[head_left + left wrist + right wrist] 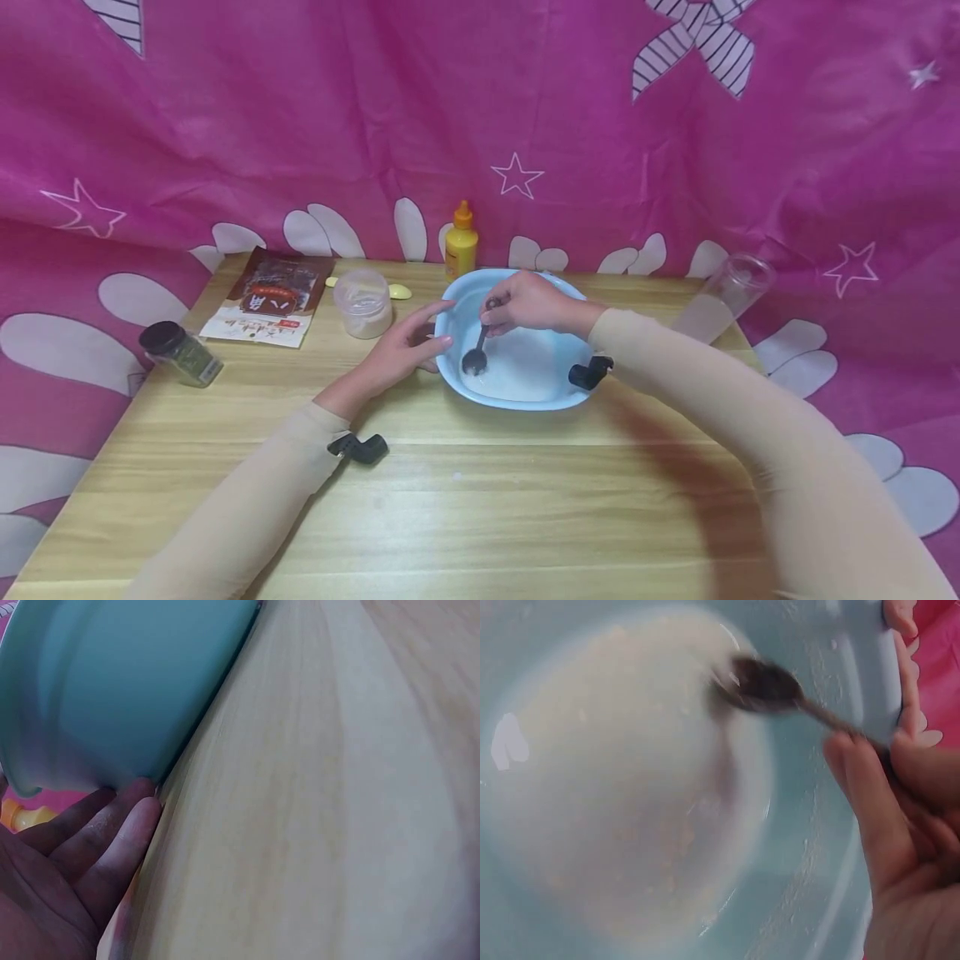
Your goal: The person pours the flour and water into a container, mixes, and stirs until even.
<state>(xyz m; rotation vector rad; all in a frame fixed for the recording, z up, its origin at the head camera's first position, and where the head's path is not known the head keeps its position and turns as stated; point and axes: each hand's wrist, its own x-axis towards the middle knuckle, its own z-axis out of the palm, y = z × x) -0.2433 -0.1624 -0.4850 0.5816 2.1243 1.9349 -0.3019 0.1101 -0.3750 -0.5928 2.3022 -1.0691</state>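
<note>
A light blue bowl [558, 287] stands mid-table and holds white liquid with pale grains [630, 795]. My right hand [525, 302] pinches the handle of a dark spoon [476, 357], whose scoop [761, 684] dips into the liquid at the bowl's left side. My left hand [408, 343] rests with straight fingers against the bowl's left outer wall [120, 682]; its fingertips [139, 806] touch the base where it meets the wooden table [315, 795].
Behind the bowl stands a yellow squeeze bottle [461, 242]. To the left are a clear lidded tub [363, 302], a brown printed packet [268, 298] and a dark-capped spice jar [180, 353]. A clear tumbler [722, 298] leans at the right edge. Pink cloth hangs behind.
</note>
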